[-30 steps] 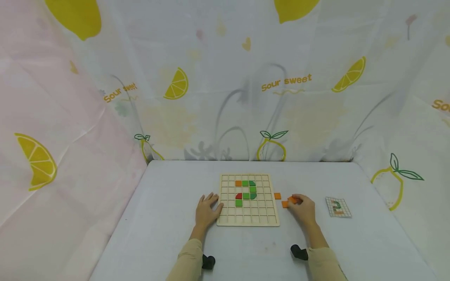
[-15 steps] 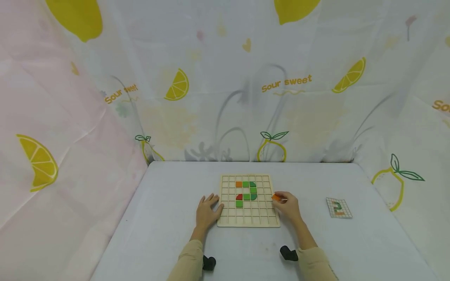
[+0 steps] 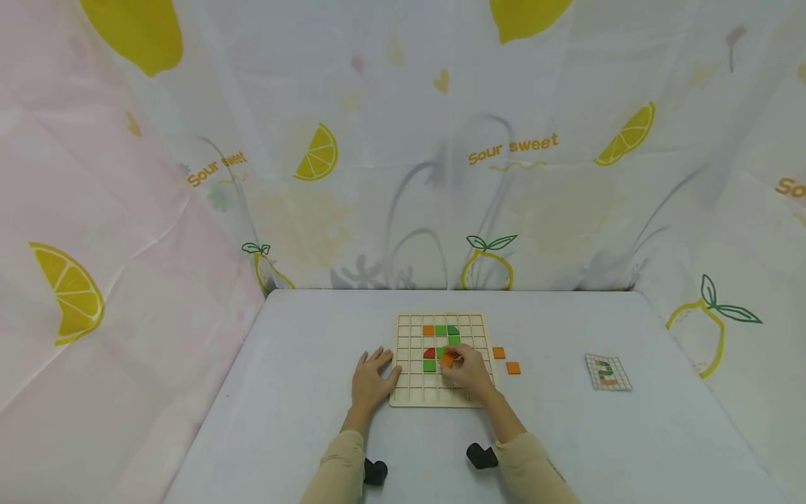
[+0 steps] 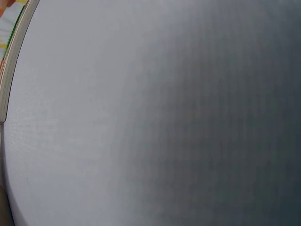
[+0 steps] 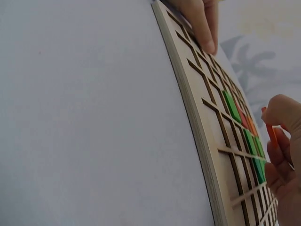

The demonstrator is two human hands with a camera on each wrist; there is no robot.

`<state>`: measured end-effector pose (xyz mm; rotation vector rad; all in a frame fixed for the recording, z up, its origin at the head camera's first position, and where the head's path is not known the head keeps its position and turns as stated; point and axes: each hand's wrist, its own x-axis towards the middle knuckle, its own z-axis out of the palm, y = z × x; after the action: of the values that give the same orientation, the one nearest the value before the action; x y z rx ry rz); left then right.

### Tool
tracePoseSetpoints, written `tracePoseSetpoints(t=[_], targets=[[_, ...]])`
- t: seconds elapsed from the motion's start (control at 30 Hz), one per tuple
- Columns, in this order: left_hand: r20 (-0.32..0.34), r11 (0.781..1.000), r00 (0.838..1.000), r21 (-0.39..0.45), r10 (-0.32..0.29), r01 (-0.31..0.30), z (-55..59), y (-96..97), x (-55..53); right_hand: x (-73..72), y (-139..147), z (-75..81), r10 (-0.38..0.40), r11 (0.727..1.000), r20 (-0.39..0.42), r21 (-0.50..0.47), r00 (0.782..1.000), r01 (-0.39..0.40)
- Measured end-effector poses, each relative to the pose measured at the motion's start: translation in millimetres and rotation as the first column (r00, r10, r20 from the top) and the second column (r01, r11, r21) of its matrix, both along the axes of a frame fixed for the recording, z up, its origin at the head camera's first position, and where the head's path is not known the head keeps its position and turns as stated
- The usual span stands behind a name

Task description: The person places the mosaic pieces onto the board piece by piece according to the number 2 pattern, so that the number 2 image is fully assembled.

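Observation:
A wooden grid board [image 3: 412, 396] lies on the table, with green, red and orange tiles set in some of its squares. My left hand [image 3: 373, 378] rests at the board's left edge, fingers spread; in the right wrist view its fingers touch the board's rim. Over the middle of the board, my right hand [image 3: 469, 371] pinches an orange square tile [image 3: 448, 359] between thumb and fingers. That tile [image 5: 272, 135] is tilted and held above the board in the right wrist view. Some green tiles are partly hidden behind the right hand. The left wrist view mostly shows tabletop.
Two orange square tiles, one [image 3: 499, 353] near the board's right edge and one [image 3: 513, 368] further right, lie on the white table [image 3: 302, 336]. A printed pattern card [image 3: 607, 372] sits at the right. Patterned cloth [image 3: 403, 175] hangs behind the table.
My right hand has picked up an orange tile from right of the board and carried it left over the board's middle. The left hand has stayed in place.

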<state>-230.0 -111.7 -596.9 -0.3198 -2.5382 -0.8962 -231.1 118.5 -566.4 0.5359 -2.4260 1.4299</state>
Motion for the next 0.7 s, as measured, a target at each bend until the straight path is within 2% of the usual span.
tracePoseSetpoints(t=[0.23, 0.37, 0.5, 0.7], targets=[[-0.01, 1.0, 1.0, -0.005, -0.005, 0.005, 3.2, -0.2, 1.4, -2.9, -26.6, -4.3, 0.063, 0.994, -0.007, 0.086, 0.998, -0.062], [-0.005, 1.0, 1.0, -0.015, -0.003, 0.003, 3.6, -0.2, 0.8, -4.8, -33.8, -8.0, 0.077, 0.984, -0.085, 0.165, 0.993, -0.062], [0.002, 1.0, 1.0, -0.013, -0.002, 0.002, 3.5, 0.1, 0.9, -5.6, -35.7, -13.7, 0.06, 0.965, -0.182, 0.263, 0.981, -0.01], [-0.008, 1.0, 1.0, -0.016, -0.002, 0.001, 3.2, 0.1, 1.4, -2.5, -32.5, -18.5, 0.074, 0.961, -0.288, 0.276, 0.955, 0.009]])
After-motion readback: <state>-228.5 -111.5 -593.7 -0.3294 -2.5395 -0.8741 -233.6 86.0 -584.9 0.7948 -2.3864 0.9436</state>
